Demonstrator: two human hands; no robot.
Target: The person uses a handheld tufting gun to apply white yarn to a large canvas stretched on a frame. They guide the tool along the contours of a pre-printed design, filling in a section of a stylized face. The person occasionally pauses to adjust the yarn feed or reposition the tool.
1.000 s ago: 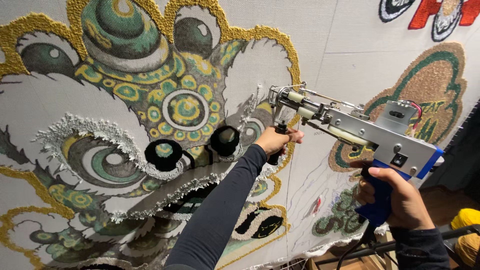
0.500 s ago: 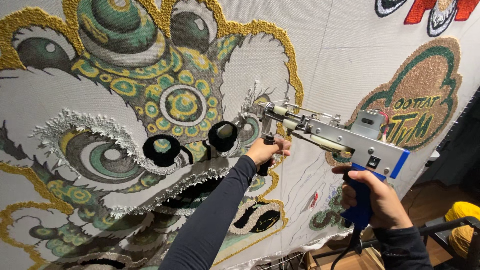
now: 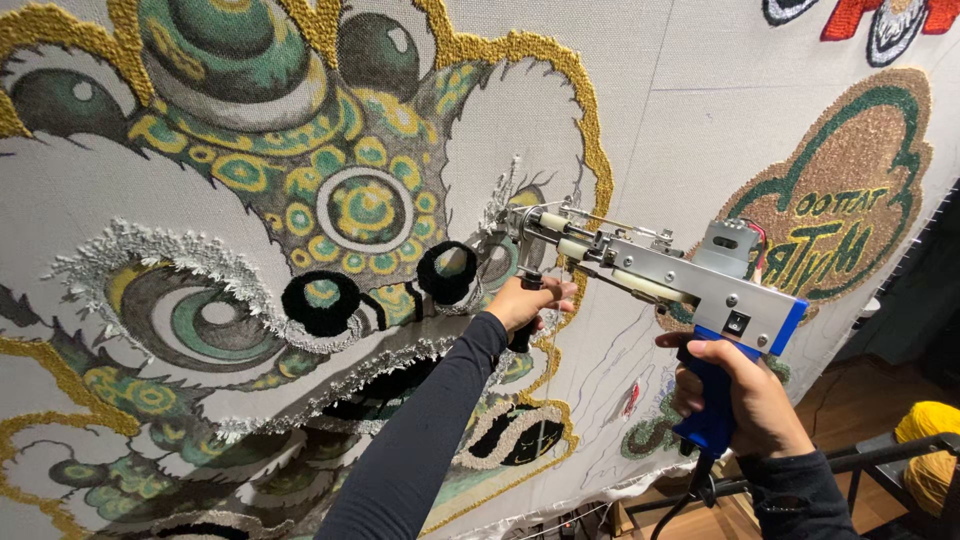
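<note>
I hold a silver and blue tufting gun against a large stretched cloth bearing a tufted lion face in green, gold, white and black. My right hand grips the gun's blue rear handle. My left hand, in a dark sleeve, is closed round the black front handle under the barrel. The gun's needle tip touches the cloth beside a white tufted patch, just right of two black pompom-like nostrils.
A smaller oval tufted piece in gold and green is to the right on the same cloth. A yellow yarn ball sits at the lower right beside a black bar, above a wooden floor. More coloured tufting shows at the top right corner.
The gun and both hands have shifted left and slightly down across the cloth; the tip now sits closer to the white patch near the nostrils.
</note>
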